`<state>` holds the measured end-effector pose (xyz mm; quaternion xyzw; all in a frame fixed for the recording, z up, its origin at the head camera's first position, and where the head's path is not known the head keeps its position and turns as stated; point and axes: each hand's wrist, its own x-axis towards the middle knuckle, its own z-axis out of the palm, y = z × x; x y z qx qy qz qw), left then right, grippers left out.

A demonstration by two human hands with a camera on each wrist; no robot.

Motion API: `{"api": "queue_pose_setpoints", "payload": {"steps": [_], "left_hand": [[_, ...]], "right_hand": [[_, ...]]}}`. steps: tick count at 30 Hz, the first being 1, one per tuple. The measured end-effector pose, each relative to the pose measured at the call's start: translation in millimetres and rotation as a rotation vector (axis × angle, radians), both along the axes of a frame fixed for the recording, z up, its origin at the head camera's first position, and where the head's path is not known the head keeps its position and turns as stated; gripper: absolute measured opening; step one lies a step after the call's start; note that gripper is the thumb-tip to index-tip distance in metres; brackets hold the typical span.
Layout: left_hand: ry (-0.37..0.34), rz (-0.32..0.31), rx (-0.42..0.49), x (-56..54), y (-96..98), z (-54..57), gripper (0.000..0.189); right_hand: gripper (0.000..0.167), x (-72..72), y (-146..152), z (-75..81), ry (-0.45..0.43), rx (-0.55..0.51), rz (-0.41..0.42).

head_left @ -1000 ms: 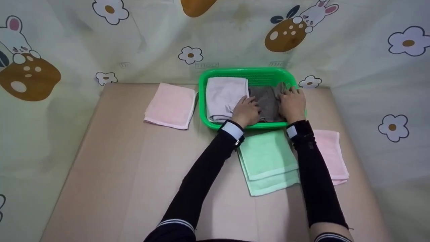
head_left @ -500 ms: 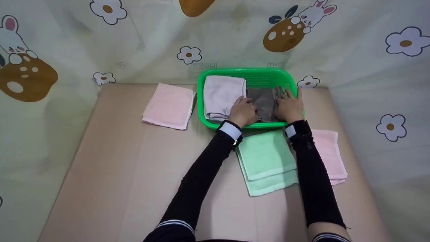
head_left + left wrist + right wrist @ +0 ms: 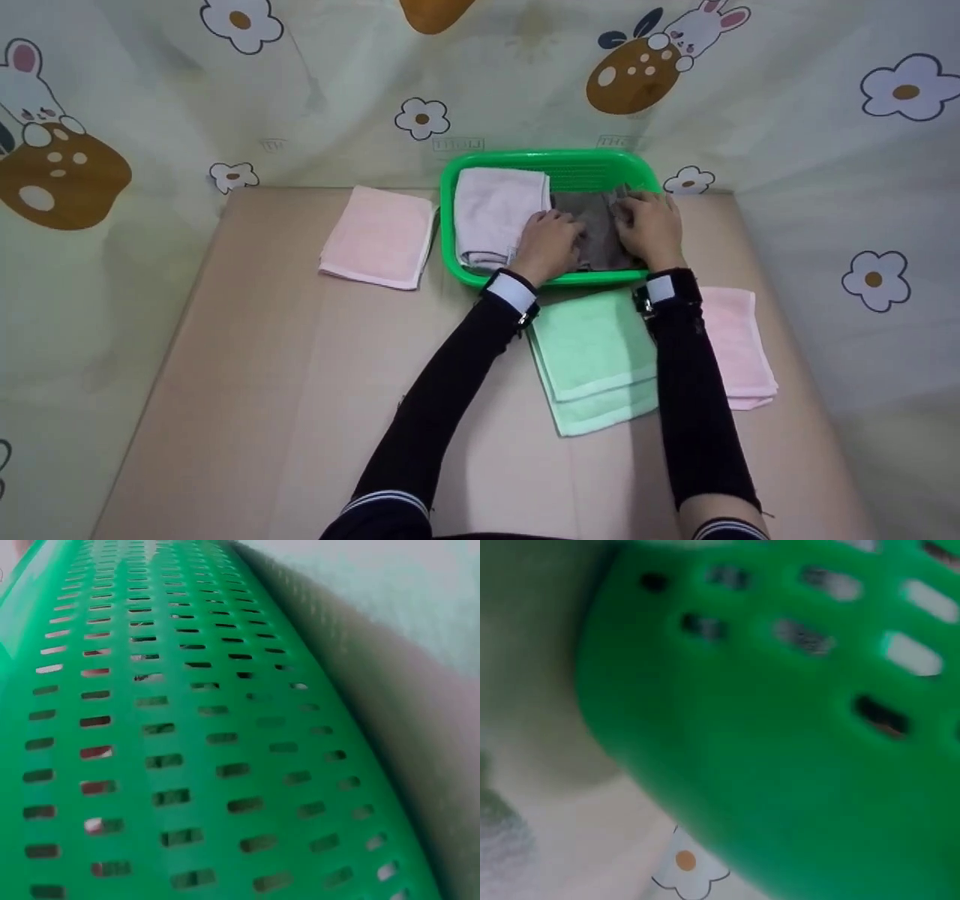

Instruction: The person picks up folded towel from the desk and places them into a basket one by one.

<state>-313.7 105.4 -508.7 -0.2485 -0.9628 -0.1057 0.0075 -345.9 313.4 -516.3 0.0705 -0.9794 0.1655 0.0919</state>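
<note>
In the head view, a folded dark grey cloth [image 3: 596, 229] lies in the right half of a green plastic basket [image 3: 547, 281]. My right hand [image 3: 654, 229] pinches its bunched right edge between thumb and fingers. On the cloth's left side rests my left hand [image 3: 546, 244], fingers bent, their tips partly hidden. Left of the cloth sits a folded pale lilac towel [image 3: 501, 206] in the same basket. The left wrist view is filled by the basket's slotted outer wall [image 3: 172, 720]. A blurred part of that wall [image 3: 727, 712] fills most of the right wrist view.
Two stacked light green towels [image 3: 596, 360] lie before the basket. A folded pink towel [image 3: 379, 236] lies to its left, and another pink towel [image 3: 735, 345] beside my right forearm. A printed curtain [image 3: 337, 82] stands right behind the beige tabletop [image 3: 247, 375].
My right hand's fingers, spread half a second ago, have drawn together on the grey cloth, raising its right edge slightly. My left hand has shifted only a little. The towels outside have stayed put.
</note>
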Motion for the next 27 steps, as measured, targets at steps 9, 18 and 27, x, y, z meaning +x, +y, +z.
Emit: {"api": "queue_pose_setpoints", "payload": {"steps": [9,18,27], "left_hand": [[0.110,-0.071,0.212,25.0,-26.3,20.7,0.034],[0.227,-0.041,0.389,50.3,-93.4,35.2,0.027],[0.244,0.380,0.382,48.9,-245.9,15.8,0.037]], "right_hand": [[0.038,26.5,12.5,8.7,0.035,-0.252,-0.037],[0.041,39.5,4.5,-2.0,0.129,-0.331,-0.101],[0.077,38.2,18.8,-3.5,-0.040,-0.473,-0.219]]}}
